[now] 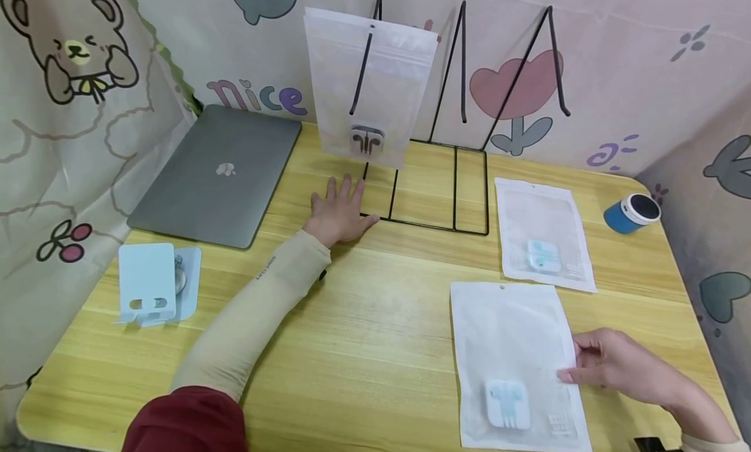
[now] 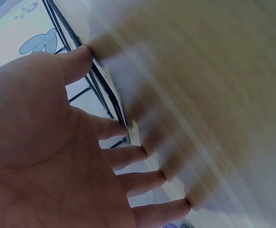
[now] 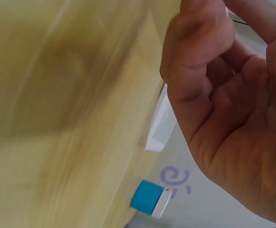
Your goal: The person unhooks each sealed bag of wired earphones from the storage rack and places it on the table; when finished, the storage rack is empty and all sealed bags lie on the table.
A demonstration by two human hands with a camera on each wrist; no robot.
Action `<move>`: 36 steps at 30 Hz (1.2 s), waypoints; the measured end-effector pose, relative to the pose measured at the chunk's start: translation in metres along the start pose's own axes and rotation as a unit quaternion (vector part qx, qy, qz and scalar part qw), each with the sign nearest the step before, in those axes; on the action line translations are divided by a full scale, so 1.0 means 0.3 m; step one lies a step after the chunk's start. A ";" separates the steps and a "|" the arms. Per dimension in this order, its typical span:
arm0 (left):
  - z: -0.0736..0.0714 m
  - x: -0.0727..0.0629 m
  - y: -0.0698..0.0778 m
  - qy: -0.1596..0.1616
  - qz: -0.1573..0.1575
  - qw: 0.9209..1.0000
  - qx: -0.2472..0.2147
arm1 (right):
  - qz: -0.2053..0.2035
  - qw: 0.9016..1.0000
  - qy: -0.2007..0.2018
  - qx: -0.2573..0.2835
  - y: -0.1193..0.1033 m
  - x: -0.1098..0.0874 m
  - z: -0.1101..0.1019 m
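My left hand (image 1: 337,214) rests on the table with fingers spread, beside the base of a black wire rack (image 1: 486,191). Its thumb lies at the rack's front wire; in the left wrist view the fingers of this hand (image 2: 57,142) are straight. With thumb and fingers, my right hand (image 1: 622,364) pinches the right edge of a white zip bag (image 1: 510,334) at the front right. That bag contains an earphone case (image 1: 508,405) and small clear pieces. Another bag (image 1: 536,210) lies behind it. A third bag (image 1: 369,80), with dark earphones, hangs on the rack's left hook.
A closed grey laptop (image 1: 217,184) lies at the back left, with a light blue stand (image 1: 147,279) in front of it. At the right back is a blue and white cylinder (image 1: 624,216). Patterned cloth (image 1: 633,67) hangs behind the table. Two more rack hooks stick forward.
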State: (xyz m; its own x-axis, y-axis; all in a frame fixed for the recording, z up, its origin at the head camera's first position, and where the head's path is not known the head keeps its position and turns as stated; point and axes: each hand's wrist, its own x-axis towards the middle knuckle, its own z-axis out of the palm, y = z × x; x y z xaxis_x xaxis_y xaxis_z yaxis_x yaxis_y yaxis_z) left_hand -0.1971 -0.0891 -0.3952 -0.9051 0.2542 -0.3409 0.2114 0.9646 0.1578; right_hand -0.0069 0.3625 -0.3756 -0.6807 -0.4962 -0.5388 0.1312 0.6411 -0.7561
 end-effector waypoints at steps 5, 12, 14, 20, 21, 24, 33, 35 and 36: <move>-0.002 0.002 -0.003 0.004 -0.003 1.000 0.000 | 0.043 0.998 -0.023 0.037 0.027 -0.014 -0.005; 0.001 0.010 -0.006 0.004 -0.004 1.000 0.006 | 0.063 0.997 -0.021 0.046 0.068 -0.032 -0.027; 0.001 0.010 -0.006 0.004 -0.003 1.000 0.006 | 0.075 0.996 -0.019 0.041 0.077 -0.037 -0.035; 0.001 0.004 0.002 0.001 -0.002 1.000 0.000 | 0.078 0.996 -0.020 0.047 0.110 -0.052 -0.050; 0.002 0.003 0.003 0.000 -0.001 1.000 0.000 | 0.074 0.996 -0.022 0.054 0.117 -0.053 -0.052; 0.002 0.003 0.002 -0.001 -0.002 1.000 -0.002 | 0.065 0.995 -0.029 0.067 0.134 -0.054 -0.059; 0.004 0.004 0.001 -0.004 -0.003 1.000 0.002 | 0.112 0.991 -0.026 0.067 0.164 -0.066 -0.087; 0.002 0.004 0.001 -0.006 -0.004 1.000 0.002 | 0.110 0.991 -0.026 0.069 0.171 -0.071 -0.095; 0.001 0.004 0.001 -0.006 -0.005 1.000 0.002 | 0.106 0.991 -0.027 0.071 0.174 -0.073 -0.098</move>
State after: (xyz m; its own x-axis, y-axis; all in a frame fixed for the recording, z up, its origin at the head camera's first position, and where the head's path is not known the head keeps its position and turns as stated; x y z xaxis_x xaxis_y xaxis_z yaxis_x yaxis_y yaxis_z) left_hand -0.1980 -0.0885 -0.3957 -0.9022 0.2461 -0.3542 0.2049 0.9672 0.1501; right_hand -0.0063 0.4240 -0.3923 -0.5874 -0.3931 -0.7074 0.3697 0.6472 -0.6666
